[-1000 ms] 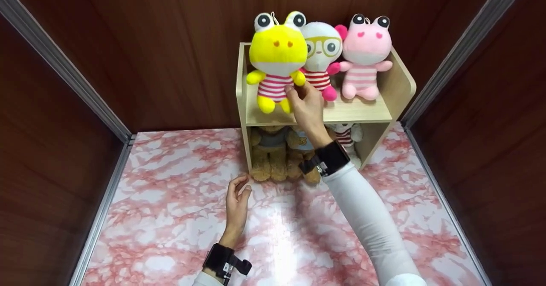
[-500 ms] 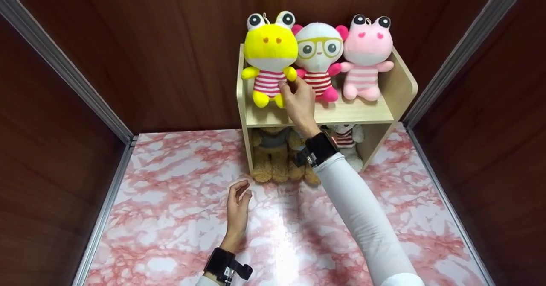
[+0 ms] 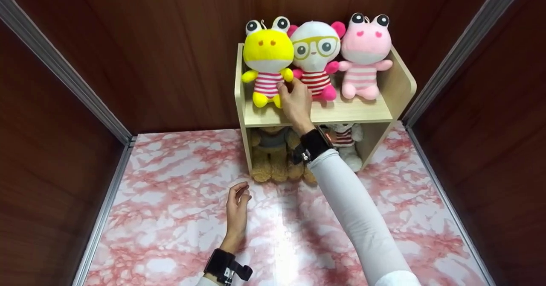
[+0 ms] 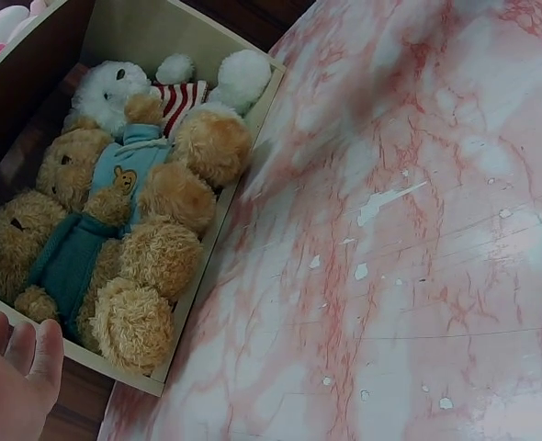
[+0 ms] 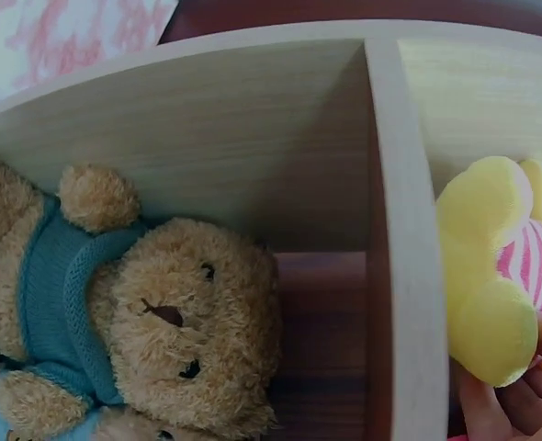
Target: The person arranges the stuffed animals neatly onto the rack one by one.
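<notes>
On the top of a small wooden shelf (image 3: 320,115), at its left end, is a yellow frog plush toy (image 3: 268,47) in a pink-and-white striped shirt. My right hand (image 3: 297,104) pinches its side between thumb and fingers; in the right wrist view, its yellow feet (image 5: 496,331) sit by the shelf board. Beside it sits a white plush toy (image 3: 315,64) with yellow glasses and pink ears, partly behind my hand. A pink frog plush toy (image 3: 366,47) is at the right end. My left hand (image 3: 237,209) hangs loosely curled over the floor, holding nothing.
In the lower compartment, a brown teddy bear (image 4: 142,285) in a green top, another bear (image 4: 124,179) in light blue and a white plush (image 4: 110,92) in red stripes sit side by side. A marbled floor (image 3: 170,217) spreads before the shelf; dark wooden walls (image 3: 179,55) enclose it.
My right hand has moved the yellow frog left and back onto the top shelf, beside the left side panel. The white plush with glasses shows more fully now. My left hand has barely moved.
</notes>
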`<state>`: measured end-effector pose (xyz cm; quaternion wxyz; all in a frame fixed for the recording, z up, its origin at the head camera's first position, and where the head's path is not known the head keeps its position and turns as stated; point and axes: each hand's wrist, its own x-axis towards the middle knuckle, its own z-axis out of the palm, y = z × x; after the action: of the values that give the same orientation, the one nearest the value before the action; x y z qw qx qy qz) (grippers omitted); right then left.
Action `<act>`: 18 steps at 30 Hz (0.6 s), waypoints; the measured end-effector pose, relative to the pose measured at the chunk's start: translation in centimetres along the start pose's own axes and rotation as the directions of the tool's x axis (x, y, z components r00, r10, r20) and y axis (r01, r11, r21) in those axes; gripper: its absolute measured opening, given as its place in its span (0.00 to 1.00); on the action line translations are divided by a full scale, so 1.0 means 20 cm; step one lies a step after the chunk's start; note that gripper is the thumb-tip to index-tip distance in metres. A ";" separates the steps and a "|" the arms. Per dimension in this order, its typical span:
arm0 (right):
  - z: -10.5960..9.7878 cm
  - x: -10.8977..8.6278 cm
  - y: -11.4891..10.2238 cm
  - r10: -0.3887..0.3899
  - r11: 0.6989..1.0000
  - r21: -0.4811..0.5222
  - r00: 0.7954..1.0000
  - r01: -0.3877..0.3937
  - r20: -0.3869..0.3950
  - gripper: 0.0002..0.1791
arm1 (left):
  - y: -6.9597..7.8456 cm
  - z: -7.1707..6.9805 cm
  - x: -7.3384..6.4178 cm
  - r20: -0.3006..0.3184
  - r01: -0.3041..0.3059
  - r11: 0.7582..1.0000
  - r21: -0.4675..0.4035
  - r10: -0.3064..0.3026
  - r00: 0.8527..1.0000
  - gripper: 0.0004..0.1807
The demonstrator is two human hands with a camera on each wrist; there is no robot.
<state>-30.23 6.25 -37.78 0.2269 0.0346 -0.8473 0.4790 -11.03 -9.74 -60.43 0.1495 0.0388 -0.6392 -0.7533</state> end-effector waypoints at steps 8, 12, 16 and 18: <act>0.01 0.00 0.00 0.032 0.998 -0.060 0.999 -0.030 0.022 0.15 | -0.02 0.00 0.00 0.006 0.001 1.000 0.010 -0.001 1.000 0.16; 0.01 -0.02 0.00 -0.005 0.998 -0.063 1.000 0.006 0.016 0.18 | -0.02 0.00 0.00 0.014 -0.011 1.000 0.001 0.011 1.000 0.15; 0.00 -0.07 0.00 -0.052 0.999 0.001 0.999 0.052 0.003 0.22 | -0.02 0.00 0.00 0.014 -0.013 1.000 0.007 0.013 1.000 0.15; -0.01 -0.11 0.01 -0.078 0.995 0.061 0.997 0.078 -0.005 0.26 | -0.02 -0.01 0.01 0.003 -0.009 1.000 0.016 0.009 1.000 0.15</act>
<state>-28.23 6.15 -38.84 0.2451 0.0740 -0.8299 0.4957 -11.17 -9.86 -60.74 0.1516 0.0359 -0.6457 -0.7475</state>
